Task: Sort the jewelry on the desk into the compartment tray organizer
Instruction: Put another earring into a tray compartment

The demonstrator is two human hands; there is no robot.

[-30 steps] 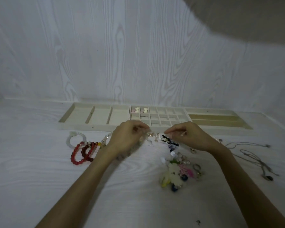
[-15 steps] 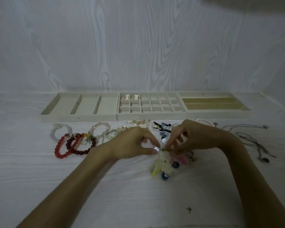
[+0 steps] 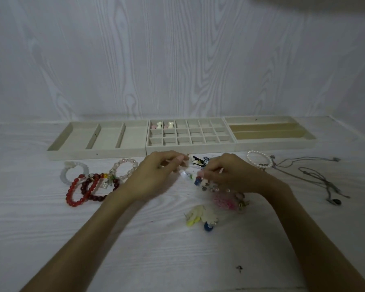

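Presently, item in hand: small blue-beaded earring (image 3: 198, 180), pinched in the right hand (image 3: 230, 173) grip above the white wood-grain table (image 3: 51, 239), left hand (image 3: 156, 175) pinching something unclear; best freed gently, then lifted to the far beige gridded tray (image 3: 190, 146).

White wood-grain desk surface (image 3: 51, 239) meets a white wood-grain wall panel (image 3: 177, 55) at the far edge. Small dark speck (image 3: 239, 268) on desk, near right.

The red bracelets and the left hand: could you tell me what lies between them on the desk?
In the head view, a pale pink bead bracelet lies between the red bracelets and the left hand.
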